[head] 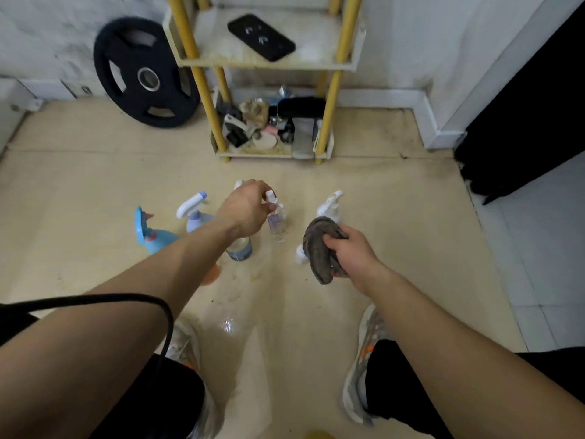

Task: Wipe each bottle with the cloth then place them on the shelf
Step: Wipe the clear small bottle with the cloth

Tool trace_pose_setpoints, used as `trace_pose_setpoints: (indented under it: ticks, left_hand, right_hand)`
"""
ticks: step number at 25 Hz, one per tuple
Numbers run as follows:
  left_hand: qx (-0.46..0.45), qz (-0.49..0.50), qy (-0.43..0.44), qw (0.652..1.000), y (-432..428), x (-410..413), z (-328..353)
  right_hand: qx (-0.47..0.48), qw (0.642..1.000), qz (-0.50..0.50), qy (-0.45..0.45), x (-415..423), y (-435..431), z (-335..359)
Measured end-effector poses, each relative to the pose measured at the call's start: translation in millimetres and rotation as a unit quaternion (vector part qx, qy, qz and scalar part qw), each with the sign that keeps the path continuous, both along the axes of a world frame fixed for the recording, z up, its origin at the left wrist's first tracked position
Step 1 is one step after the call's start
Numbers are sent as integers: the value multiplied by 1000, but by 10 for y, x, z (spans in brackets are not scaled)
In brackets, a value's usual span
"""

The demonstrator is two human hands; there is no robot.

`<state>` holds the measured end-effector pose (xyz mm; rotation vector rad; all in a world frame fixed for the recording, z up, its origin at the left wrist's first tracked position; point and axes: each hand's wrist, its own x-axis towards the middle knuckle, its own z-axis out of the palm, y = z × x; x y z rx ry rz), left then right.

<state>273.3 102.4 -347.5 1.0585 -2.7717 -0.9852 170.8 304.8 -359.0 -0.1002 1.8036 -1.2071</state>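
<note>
The left hand reaches down to a small clear bottle that stands on the floor. Its fingers pinch the bottle's white cap. The right hand is just beside it, and its fingers are curled tight around a gray cloth.

More bottles stand near on the floor. A blue spray bottle and a pale purple spray bottle are on the left. A clear bottle with a blue label is partly hidden under the left wrist. A white spray bottle stands behind the cloth.

The shelf with yellow poles is by the wall, well apart from the bottles. A black phone lies on it. A round black weight plate leans on the wall.
</note>
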Motion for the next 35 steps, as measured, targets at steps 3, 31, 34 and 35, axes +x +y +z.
trace_pose_setpoints:
  ticks: [3, 31, 34, 35]
  left_hand:
    - [81, -2, 83, 993, -78, 96, 751]
    - [257, 126, 313, 906, 48, 266, 1889]
    - [245, 180, 302, 904, 156, 191, 1825]
    - [247, 193, 301, 901, 180, 167, 1809]
  right_hand:
    - [-78, 997, -27, 1, -69, -85, 691]
    - [-352, 920, 120, 122, 150, -457, 1785]
    - [-301, 899, 138, 288, 248, -454, 1635]
    - [-291, 893, 119, 321, 249, -460, 1600]
